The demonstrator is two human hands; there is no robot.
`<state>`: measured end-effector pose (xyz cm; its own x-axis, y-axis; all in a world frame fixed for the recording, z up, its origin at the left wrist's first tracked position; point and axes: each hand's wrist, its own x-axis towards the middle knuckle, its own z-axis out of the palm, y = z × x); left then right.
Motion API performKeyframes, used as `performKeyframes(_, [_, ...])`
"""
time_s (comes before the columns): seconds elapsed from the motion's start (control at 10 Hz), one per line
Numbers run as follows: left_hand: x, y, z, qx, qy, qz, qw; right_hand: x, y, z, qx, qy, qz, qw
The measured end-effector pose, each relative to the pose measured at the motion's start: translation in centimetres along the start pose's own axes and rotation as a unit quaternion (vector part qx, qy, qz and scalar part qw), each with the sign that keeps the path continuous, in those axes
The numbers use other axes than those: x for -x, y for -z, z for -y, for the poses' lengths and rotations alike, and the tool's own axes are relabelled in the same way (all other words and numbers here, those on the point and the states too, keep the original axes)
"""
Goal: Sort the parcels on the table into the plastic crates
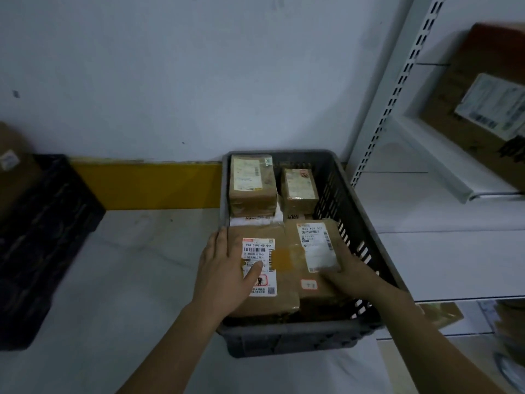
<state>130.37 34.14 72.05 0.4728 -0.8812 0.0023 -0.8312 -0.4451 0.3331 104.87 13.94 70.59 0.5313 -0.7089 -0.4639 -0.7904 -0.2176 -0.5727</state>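
**Head view: parcels nearly seated, crate hangs off table edge**

Risk: grey crate (355, 211) overhangs the table (127, 280); pressing down could tip it. Both parcels lie inside it. Left hand (224, 274) rests flat, fingers straight, on large parcel (281, 268). Right hand (349, 271) grips small parcel (312, 248), fingers curled at its edge.
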Motion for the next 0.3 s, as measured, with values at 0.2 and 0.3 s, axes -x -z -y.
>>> performKeyframes(0.2, [-0.9, 1.0, 0.3, 0.007, -0.002, 0.0, 1.0, 0.0, -1.2, 1.0, 0.184, -0.022, -0.062, 0.981])
performKeyframes(0.3, [-1.5, 2.2, 0.4, -0.005, -0.003, -0.002, 1.0, 0.7, 0.6, 2.0, 0.201, 0.03, -0.124, 0.971])
